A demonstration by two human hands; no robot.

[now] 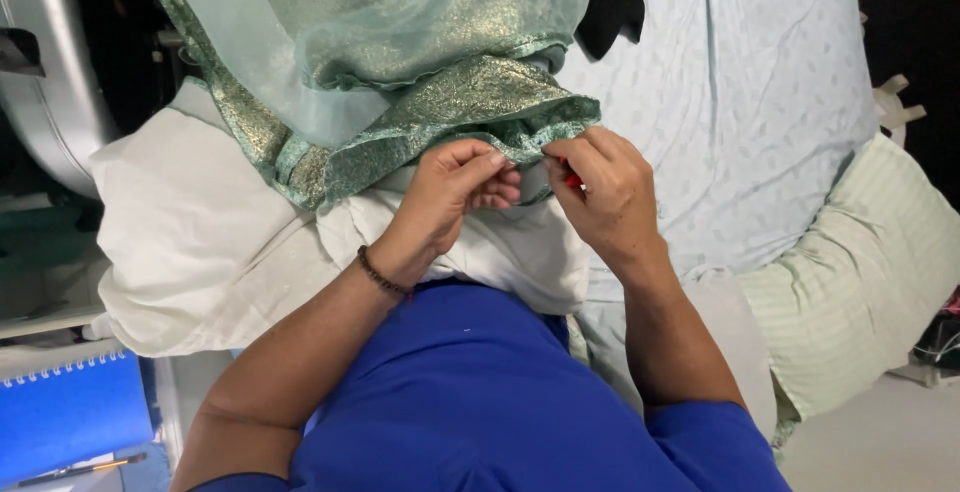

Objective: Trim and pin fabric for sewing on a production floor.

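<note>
Blue top [480, 392] nearest; left hand [450, 197], right hand [605, 192] fingers pinched on green brocade hem [470, 112]; red tool [573, 181].

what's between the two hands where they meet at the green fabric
In the head view, only the folded hem of the green brocade fabric spans the narrow gap between the left hand and right hand; a small red tool shows at the right fingers.

Bright, even light; sharp centre; dark corners, slight edge distortion
</note>
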